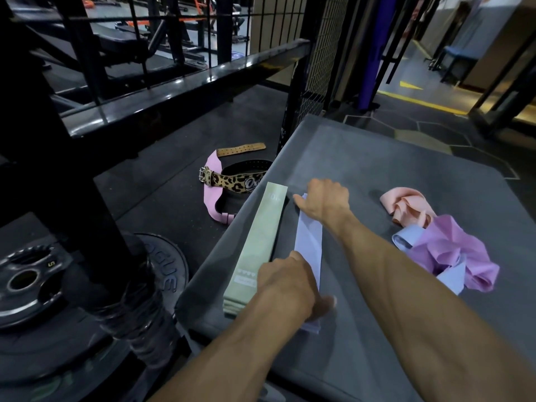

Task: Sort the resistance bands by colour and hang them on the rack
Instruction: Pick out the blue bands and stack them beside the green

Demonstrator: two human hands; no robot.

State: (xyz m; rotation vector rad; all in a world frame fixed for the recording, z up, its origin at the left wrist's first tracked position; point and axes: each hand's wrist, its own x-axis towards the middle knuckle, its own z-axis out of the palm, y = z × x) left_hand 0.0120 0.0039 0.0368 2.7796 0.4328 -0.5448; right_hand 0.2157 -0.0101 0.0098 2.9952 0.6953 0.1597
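Risk: the lilac band (309, 242) lies flat on the grey bench (377, 169), just beside the green stack (258, 248); a careless sweep by either hand could nudge that stack over the bench's left edge, which it already sits close to. Unsorted heap at right (peach (406, 207), pink-purple (452, 253) and a pale blue band (403, 240), tangled) could snag and drag two colours together when lifted.

Left hand (290, 285): presses the lilac band's near end, fingers look mostly flat; whether they grip it I cannot tell. Right hand (326, 200): fingers curled at the far end, apparently pinching it.

Bands: flat fabric loops, matte, limp; the green ones carry a printed label. Nothing hung yet.
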